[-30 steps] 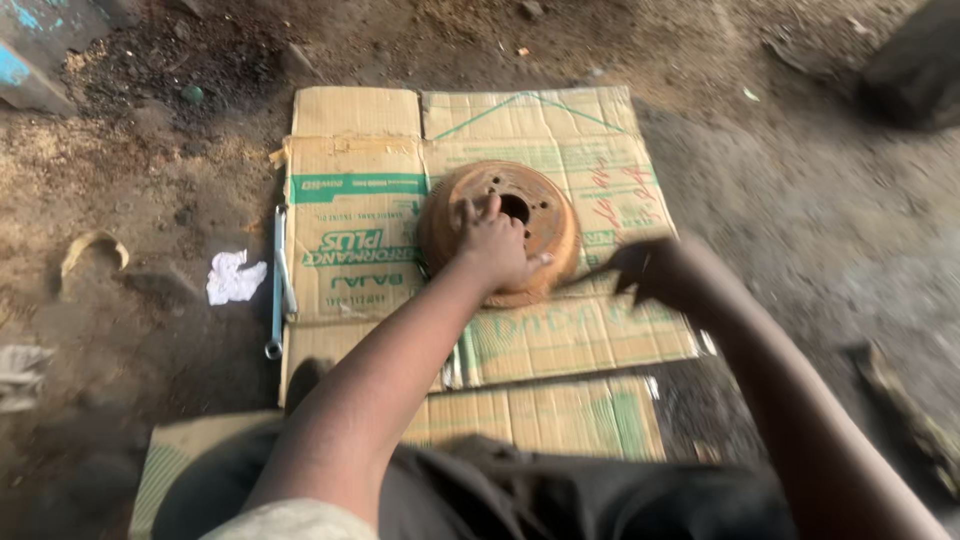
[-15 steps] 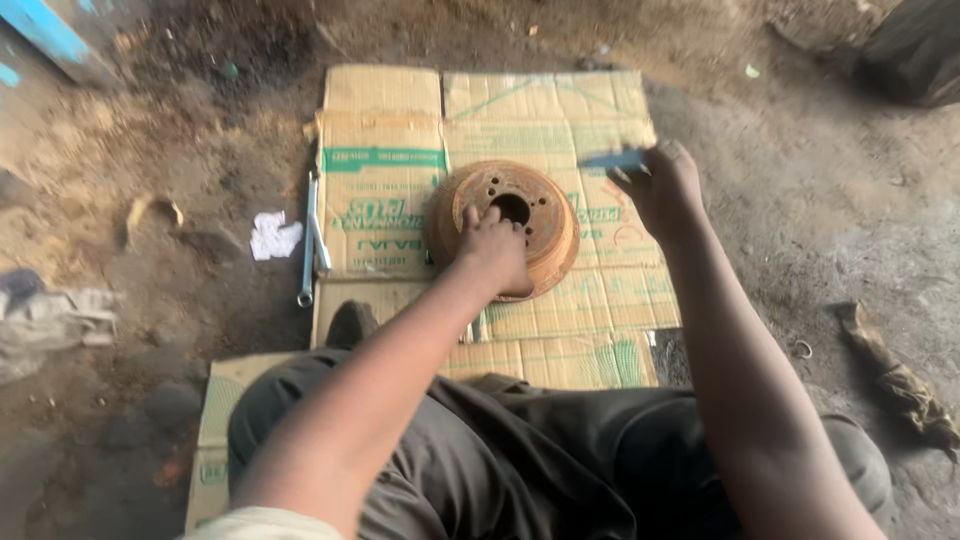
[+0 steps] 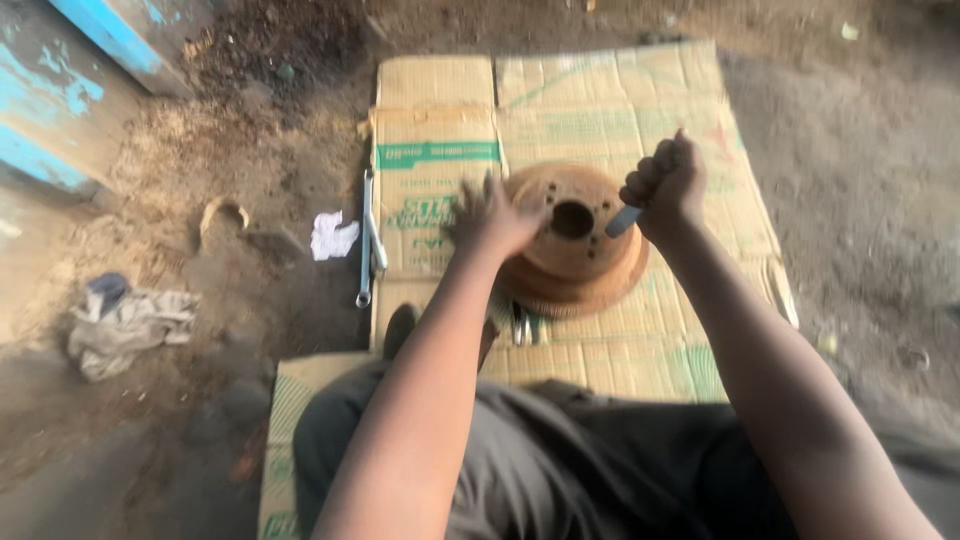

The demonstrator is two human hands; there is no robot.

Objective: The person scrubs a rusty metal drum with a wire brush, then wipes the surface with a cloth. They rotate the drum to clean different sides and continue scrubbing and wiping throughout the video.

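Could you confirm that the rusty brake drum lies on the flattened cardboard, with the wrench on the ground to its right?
Not quite: the head view shows the wrench to the left of the rusty brake drum, beside the flattened cardboard on which the drum lies.

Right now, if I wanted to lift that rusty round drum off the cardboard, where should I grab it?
Probably by the outer rim of the rusty drum, from the far side or the right, with both hands. It lies flat with a wide flange low down; the left hand covers its near-left edge, and the centre hole looks too small for a safe grip.
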